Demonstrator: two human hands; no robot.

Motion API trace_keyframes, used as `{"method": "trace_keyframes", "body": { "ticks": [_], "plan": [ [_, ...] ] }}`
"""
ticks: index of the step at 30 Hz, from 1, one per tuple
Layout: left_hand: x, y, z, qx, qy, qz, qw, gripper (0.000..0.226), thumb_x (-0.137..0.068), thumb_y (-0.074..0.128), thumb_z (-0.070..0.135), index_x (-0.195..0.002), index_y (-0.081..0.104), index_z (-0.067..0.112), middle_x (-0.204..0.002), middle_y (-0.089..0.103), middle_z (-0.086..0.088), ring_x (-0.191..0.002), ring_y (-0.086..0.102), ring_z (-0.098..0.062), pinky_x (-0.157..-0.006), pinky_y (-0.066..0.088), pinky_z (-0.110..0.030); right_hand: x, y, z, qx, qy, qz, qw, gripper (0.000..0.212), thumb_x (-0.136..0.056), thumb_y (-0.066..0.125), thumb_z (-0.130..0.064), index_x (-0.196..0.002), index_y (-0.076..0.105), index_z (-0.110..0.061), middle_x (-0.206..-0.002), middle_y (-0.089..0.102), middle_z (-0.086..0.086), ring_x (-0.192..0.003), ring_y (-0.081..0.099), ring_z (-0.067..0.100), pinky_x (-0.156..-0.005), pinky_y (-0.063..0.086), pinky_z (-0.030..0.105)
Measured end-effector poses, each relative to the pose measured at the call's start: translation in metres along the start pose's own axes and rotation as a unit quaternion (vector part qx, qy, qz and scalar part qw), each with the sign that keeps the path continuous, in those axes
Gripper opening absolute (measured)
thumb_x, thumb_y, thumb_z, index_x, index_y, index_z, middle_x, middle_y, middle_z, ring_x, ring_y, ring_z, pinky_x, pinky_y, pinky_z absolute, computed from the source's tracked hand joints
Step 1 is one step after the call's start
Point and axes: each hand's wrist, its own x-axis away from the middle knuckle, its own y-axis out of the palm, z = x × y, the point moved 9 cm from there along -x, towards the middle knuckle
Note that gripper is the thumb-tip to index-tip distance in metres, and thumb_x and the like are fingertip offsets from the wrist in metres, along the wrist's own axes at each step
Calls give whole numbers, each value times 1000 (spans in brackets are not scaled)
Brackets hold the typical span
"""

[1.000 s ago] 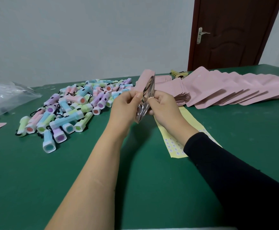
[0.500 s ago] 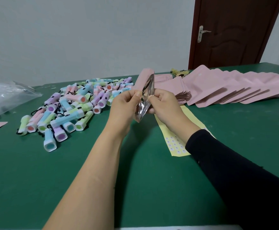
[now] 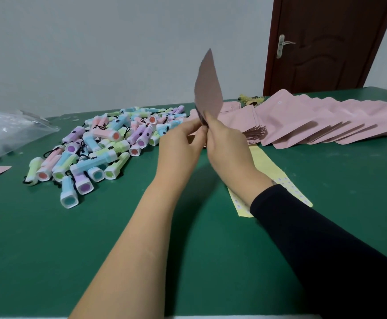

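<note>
I have the pink pouch (image 3: 208, 88) standing upright in mid-air at the centre of my view, at twelve o'clock from my hands and well clear of the green worktop (image 3: 95, 238). My left hand (image 3: 181, 146) and right hand (image 3: 228, 146) meet at its lower edge, and the fingers (image 3: 192, 128) of both are curled in and pinching the film between them. I judge this two-sided pinch is for working that edge, either parting the mouth or pressing it closed. Seen edge-on, I cannot tell which. The pouch is thin matte film, bowed like a leaf and tapering to a point at the top.

At ten o'clock lies a loose heap of small plastic torches (image 3: 109, 143), blocky and pastel, with black cord loops. I take them to be the goods kept within reach for filling. At two o'clock more pouches (image 3: 314, 120) are fanned in an overlapping row, which looks easy to peel from one at a time. A pale yellow sticker sheet (image 3: 268, 166) lies flat at four o'clock, partly under my right wrist. A crinkled clear bag (image 3: 8, 132) sits far out at nine.
</note>
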Motion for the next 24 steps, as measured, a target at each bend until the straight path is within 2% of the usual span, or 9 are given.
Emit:
{"method": "trace_keyframes", "body": {
  "ticks": [2, 4, 6, 8, 12, 14, 17, 19, 24],
  "plan": [
    [1, 1, -4, -2, -25, 24, 999, 39, -93, 50, 7, -59, 51, 26, -47, 49, 18, -48, 42, -1, -48, 28, -13, -1, 3, -3, 47, -11, -11, 999, 50, -100, 39, -7, -149, 34, -12, -111, 67, 22, -98, 60, 42, -74, 41, 41],
    [1, 0, -10, 62, -75, 48, 994, 28, -88, 49, 6, -60, 54, 12, -54, 53, 2, -54, 39, -9, -55, 33, -24, 0, 5, -8, 68, -25, -16, 997, 54, -99, 40, -6, -151, 29, -11, -115, 66, 20, -100, 61, 41, -73, 39, 40],
    [1, -2, -17, 136, -109, 61, 983, 19, -84, 50, 10, -73, 57, -3, -68, 53, -21, -65, 40, -20, -64, 35, -32, 2, 4, -16, 82, -42, -13, 996, 57, -97, 41, -4, -152, 25, -10, -118, 65, 18, -98, 61, 40, -68, 32, 37],
    [2, -3, -22, 177, -129, 57, 974, 20, -83, 51, 12, -76, 56, -6, -69, 48, -17, -68, 39, -21, -67, 35, -34, 2, 5, -22, 86, -50, -6, 995, 60, -96, 42, -2, -152, 23, -8, -124, 62, 17, -98, 62, 39, -68, 32, 36],
    [2, 5, -24, 216, -144, 10, 966, 29, -91, 54, 8, -62, 59, 11, -60, 51, 2, -58, 45, -11, -57, 42, -19, 0, 6, -17, 72, -23, -13, 997, 63, -94, 43, -1, -153, 22, -7, -122, 62, 18, -102, 61, 39, -74, 39, 38],
    [1, 4, -25, 165, -122, 14, 979, 31, -93, 55, 9, -62, 53, 6, -57, 48, 0, -58, 42, -14, -58, 38, -23, 0, 6, -13, 70, -15, -14, 997, 58, -95, 42, -2, -151, 28, -8, -113, 65, 20, -99, 61, 40, -70, 36, 36],
    [-2, 0, -19, -1, -51, 33, 998, 43, -96, 57, 13, -55, 45, 21, -47, 41, 8, -46, 34, -6, -49, 25, -19, 2, 7, -6, 29, 15, -10, 999, 44, -99, 38, -8, -143, 42, -9, -105, 68, 23, -98, 61, 42, -71, 40, 39],
    [-2, -1, -13, -71, -11, 41, 997, 43, -96, 56, 15, -57, 42, 24, -48, 40, 7, -47, 33, -9, -46, 23, -20, 2, 7, 0, -9, 31, -2, 999, 35, -100, 37, -11, -130, 54, -8, -101, 68, 23, -95, 60, 43, -70, 39, 40],
    [-4, -3, -16, -120, 3, 43, 992, 40, -96, 55, 18, -59, 41, 20, -50, 40, 5, -49, 32, -13, -48, 27, -21, 2, 6, 5, -56, 39, -7, 998, 21, -95, 42, -7, -99, 62, -5, -84, 64, 20, -80, 55, 39, -61, 29, 36]
  ]
}}
